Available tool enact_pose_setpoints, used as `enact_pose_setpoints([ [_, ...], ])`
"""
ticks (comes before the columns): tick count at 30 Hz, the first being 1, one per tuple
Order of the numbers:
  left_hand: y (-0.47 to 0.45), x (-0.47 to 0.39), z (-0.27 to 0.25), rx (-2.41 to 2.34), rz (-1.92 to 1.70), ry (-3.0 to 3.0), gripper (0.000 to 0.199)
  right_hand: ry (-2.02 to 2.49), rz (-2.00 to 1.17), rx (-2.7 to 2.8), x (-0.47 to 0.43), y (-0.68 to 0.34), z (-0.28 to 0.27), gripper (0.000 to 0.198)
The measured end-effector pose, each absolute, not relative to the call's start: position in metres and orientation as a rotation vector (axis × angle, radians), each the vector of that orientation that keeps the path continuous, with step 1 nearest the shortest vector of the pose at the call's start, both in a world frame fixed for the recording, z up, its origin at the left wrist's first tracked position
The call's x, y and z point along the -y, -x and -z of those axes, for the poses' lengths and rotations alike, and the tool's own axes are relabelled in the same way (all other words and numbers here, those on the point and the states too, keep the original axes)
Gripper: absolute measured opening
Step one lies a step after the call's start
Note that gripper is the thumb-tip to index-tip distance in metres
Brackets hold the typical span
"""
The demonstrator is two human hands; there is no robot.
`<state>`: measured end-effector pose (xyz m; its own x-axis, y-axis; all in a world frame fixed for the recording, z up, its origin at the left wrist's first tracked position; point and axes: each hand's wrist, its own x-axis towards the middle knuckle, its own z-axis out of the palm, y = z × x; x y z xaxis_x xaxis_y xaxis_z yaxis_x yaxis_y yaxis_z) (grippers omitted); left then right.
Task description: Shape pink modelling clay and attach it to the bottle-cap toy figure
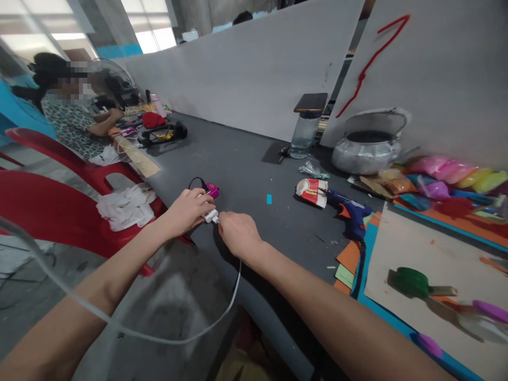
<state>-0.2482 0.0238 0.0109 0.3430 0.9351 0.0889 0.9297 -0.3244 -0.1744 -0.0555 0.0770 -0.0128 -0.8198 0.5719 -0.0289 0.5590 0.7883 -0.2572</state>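
Observation:
Over the near edge of the grey table, my left hand is closed around a small white adapter, much of it covered by the fingers. My right hand is pinched at the adapter's near end, where the plug of a white cable appears to meet it; the fingertips hide the joint. That cable drops below my right hand and loops across to the left. Just beyond my left fingers lies a small magenta object with a black loop.
A blue glue gun rests by a red-and-white paper cup. Behind stand a water bottle and metal pot. Green tape lies on boards at right. Red chairs and a seated person are left.

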Motion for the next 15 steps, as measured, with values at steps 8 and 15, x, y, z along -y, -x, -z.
enact_pose_setpoints([
  [8, 0.254, -0.032, -0.014, 1.614, -0.075, 2.486, 0.026, 1.019, -0.441, 2.865, -0.079, 0.060, 0.012, 0.032],
  [15, 0.254, -0.036, -0.016, 1.544, -0.109, 2.534, 0.024, 1.031, -0.477, 2.866, -0.080, 0.063, 0.012, 0.032],
])
